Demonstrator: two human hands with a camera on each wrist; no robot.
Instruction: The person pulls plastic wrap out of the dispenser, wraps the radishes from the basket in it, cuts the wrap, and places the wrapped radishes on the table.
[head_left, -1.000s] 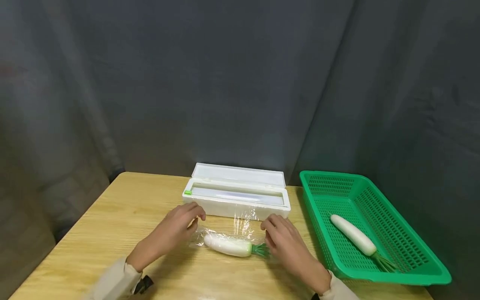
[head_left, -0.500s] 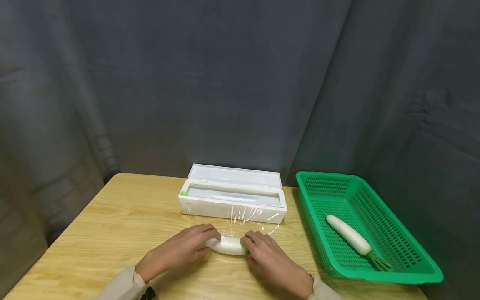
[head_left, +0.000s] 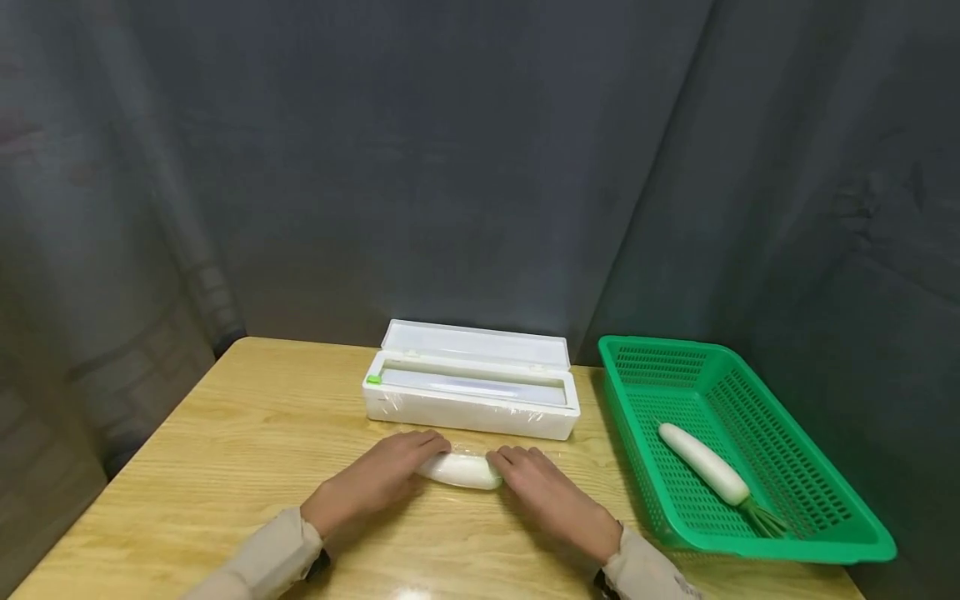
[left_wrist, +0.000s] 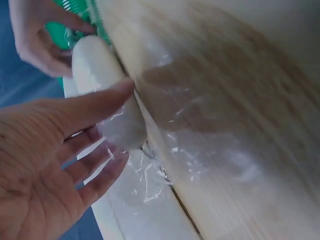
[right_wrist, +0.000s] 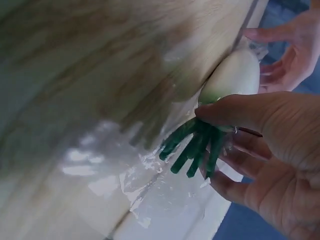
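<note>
A white radish (head_left: 462, 472) lies crosswise in front of me, with clear plastic wrap around it. My left hand (head_left: 386, 472) grips its plain end, thumb on one side and fingers on the other in the left wrist view. At the leafy end my right hand (head_left: 547, 497) holds it the same way. Green stalks (right_wrist: 195, 145) poke out past the right thumb under the wrap; the head view hides them behind that hand. Loose film (left_wrist: 150, 187) spreads beyond the radish's plain end. Just behind stands a white wrap dispenser (head_left: 468, 419), its lid raised.
A green slotted basket (head_left: 772, 547) stands at the right of the wooden table (head_left: 247, 433). Inside it lies a second white radish (head_left: 705, 463) with green stalks. A small green slider (head_left: 373, 380) sits at the dispenser's left end. Dark curtains hang behind.
My hands have come inward from either side and taken hold of the radish's ends. The radish has shifted closer to the dispenser, and the film stretch between them is shorter.
</note>
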